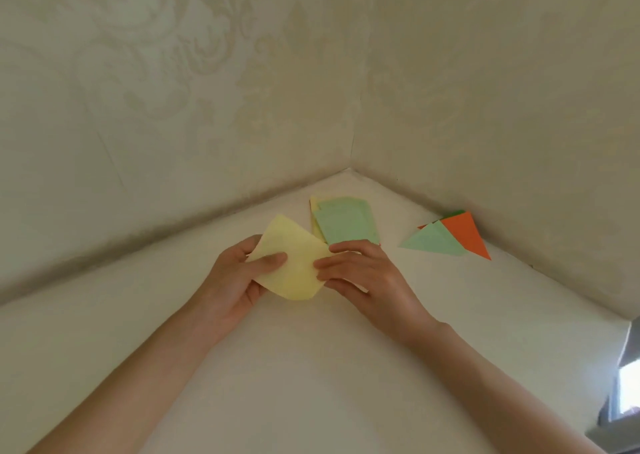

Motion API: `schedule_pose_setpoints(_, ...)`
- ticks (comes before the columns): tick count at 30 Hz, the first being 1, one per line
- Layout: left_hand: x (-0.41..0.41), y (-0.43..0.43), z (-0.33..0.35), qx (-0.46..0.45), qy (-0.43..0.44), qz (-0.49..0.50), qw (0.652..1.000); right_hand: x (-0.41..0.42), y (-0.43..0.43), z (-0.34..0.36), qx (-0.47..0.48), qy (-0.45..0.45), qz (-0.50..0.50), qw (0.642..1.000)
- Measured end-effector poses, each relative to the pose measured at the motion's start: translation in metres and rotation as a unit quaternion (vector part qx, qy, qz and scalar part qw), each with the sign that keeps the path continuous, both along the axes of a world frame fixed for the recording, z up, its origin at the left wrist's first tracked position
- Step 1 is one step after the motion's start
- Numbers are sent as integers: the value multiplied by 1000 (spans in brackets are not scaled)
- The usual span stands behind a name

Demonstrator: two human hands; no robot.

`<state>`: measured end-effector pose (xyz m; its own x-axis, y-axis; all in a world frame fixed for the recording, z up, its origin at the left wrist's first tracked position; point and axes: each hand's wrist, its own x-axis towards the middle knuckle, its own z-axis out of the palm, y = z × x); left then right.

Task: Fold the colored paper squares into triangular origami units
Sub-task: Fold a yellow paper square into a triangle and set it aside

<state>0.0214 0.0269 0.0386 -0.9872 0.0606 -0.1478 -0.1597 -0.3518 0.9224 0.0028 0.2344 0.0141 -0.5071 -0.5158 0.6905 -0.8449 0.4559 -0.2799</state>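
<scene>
A yellow paper square [294, 256] curves upward between both hands, just above the white tabletop. My left hand [239, 277] pinches its left corner, thumb on top. My right hand [360, 273] grips its right corner with fingertips. Behind the hands lies a stack of flat squares [343, 223], light green on top with a yellow edge showing at the left. To the right rest folded triangles: a light green one [433, 240] overlapping an orange one [467, 233], with a darker green sliver behind them.
The white table [311, 367] fits into a corner of two wallpapered walls [353, 135]. The table's right edge [620, 356] drops off at the lower right, with a dark object beyond it.
</scene>
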Motion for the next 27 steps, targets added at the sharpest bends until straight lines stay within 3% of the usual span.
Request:
schedule_pose_setpoints(5,15,-15,-9,-272,24,-16,962,5,2,-10,44,-59,25,997)
schedule_pose_setpoints(7,16,-17,-14,-377,41,7,925,5,2,-11,59,-71,34,995)
schedule_pose_setpoints(10,21,-16,-22,-481,137,9,866,6,3,-10,71,-85,33,993)
schedule_pose_setpoints(12,24,-16,-25,-467,209,-7,859,11,3,-6,39,-134,12,990)
schedule_pose_setpoints(14,27,-18,-18,-392,213,-27,894,15,2,2,-44,-229,-26,972)
schedule_pose_setpoints(20,31,-11,-6,-153,148,-26,977,17,-3,20,-314,-425,6,849)
schedule_pose_setpoints(23,30,-8,-6,-118,111,7,987,17,-6,21,-346,-472,-4,811)
schedule_pose_setpoints(27,25,-10,-10,-113,69,38,991,17,-11,16,-329,-491,-57,804)
